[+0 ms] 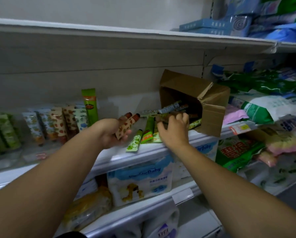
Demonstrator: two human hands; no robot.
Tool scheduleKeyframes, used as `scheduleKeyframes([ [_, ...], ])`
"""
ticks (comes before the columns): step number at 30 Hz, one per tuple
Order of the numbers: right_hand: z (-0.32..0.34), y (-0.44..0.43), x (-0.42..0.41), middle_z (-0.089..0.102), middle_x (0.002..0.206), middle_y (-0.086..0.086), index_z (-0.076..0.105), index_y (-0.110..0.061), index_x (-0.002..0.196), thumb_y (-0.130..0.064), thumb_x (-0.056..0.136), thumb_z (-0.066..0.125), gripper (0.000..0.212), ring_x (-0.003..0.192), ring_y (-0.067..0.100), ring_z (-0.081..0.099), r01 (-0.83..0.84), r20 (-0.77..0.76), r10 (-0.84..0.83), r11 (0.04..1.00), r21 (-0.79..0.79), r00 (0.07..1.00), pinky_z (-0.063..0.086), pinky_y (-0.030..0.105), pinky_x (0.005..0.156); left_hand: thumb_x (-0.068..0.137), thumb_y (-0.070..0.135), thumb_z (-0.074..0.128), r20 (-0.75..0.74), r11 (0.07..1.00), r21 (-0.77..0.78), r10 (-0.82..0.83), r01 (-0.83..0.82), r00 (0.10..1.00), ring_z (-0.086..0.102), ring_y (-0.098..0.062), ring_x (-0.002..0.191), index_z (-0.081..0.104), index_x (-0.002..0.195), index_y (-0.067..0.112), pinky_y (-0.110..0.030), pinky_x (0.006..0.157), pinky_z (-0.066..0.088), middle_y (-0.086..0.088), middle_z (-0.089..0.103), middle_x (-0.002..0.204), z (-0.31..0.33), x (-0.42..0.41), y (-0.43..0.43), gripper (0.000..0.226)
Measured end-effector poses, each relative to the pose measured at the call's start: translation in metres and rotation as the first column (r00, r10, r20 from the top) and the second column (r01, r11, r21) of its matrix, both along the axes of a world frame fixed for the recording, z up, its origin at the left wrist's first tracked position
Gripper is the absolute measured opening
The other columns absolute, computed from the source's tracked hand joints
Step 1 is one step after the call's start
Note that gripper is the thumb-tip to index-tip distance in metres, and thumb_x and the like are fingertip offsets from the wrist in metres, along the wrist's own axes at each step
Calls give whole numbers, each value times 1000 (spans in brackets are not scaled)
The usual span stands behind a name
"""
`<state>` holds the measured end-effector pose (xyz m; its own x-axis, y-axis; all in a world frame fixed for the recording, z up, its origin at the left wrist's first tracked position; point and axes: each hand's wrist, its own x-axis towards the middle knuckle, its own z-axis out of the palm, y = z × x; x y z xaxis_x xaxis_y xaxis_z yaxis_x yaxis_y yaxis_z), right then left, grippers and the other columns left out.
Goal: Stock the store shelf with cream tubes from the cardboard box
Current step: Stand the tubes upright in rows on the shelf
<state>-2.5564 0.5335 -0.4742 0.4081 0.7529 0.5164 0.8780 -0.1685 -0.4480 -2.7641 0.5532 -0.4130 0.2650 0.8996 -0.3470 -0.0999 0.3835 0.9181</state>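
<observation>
the cardboard box [210, 107] was shadowed inside, so its cream tubes [171, 108] could not be counted. three loose tubes [147, 133] were seen on the shelf [119, 158] just left of the right hand [173, 130], whose fingers were curled narrowly at the box mouth; whether anything was gripped could not be told. spotted tubes [125, 129], two or three, were clasped in the left hand [111, 134].

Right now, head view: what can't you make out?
All head view.
- Tube count inside the tipped brown cardboard box: dark interior, right hand blocks the mouth.
- Whether right hand grips a tube: fingers cover it.
- Print on spotted beige tubes in left hand: blurred.
</observation>
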Motion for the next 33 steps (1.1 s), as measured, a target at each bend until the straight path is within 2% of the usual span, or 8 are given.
scheduleKeyframes([
  [2,1,-2,-6,56,121,16,66,-5,107,-37,96,46,39,125,32,37,45,138,-63,991,129,988,29,48,107,110,13,39,98,1000,-6,27,-26,995,68,-17,58,57,109,13,-25,51,53,-12,65,92,-2,-7,-13,18],
  [4,9,-4,-11,58,118,15,64,-6,108,-32,99,42,36,118,32,44,72,84,-88,983,170,993,36,46,99,111,17,38,243,998,-47,43,-32,969,71,-17,56,54,122,11,-24,47,55,-16,68,99,-8,-15,-25,21],
  [9,34,0,-29,66,115,17,63,-8,103,-48,95,52,42,106,38,61,-58,-321,-16,974,-219,947,48,36,83,105,35,49,397,994,-42,112,-104,911,72,-20,64,53,120,2,-24,46,55,-21,69,102,-18,-29,-46,36],
  [12,38,4,-43,65,105,10,59,-16,88,-68,83,61,52,102,34,62,-103,-256,4,922,-374,967,52,37,87,101,35,54,424,993,-24,111,-112,899,74,-22,74,55,109,2,-26,49,58,-19,75,82,-17,-36,-59,34],
  [15,40,10,-48,64,103,8,58,-17,86,-66,82,64,50,103,31,62,-85,-192,-3,891,-445,981,53,38,91,98,32,60,393,995,-3,97,-104,915,77,-22,73,58,107,-2,-30,59,63,-16,77,78,-17,-46,-66,35],
  [21,49,8,-40,61,124,13,60,-8,124,-47,88,70,54,109,30,60,-141,-278,3,867,-477,961,50,31,89,94,40,64,263,989,56,119,-139,957,61,-9,67,68,112,9,-28,62,47,0,78,84,-22,-59,-73,36],
  [26,56,-2,-36,61,119,12,60,-5,118,-40,82,78,53,109,29,61,-139,-242,24,870,-473,970,52,33,88,94,38,64,341,988,24,136,-153,930,62,-10,70,68,110,8,-27,62,49,-3,79,87,-22,-58,-83,34],
  [33,45,-3,-31,62,114,11,61,-4,115,-30,80,82,49,110,31,60,-198,-418,56,931,-305,907,49,33,87,97,33,63,401,990,-9,134,-142,906,67,-11,82,65,117,13,-27,60,57,-4,80,90,-21,-63,-93,28],
])
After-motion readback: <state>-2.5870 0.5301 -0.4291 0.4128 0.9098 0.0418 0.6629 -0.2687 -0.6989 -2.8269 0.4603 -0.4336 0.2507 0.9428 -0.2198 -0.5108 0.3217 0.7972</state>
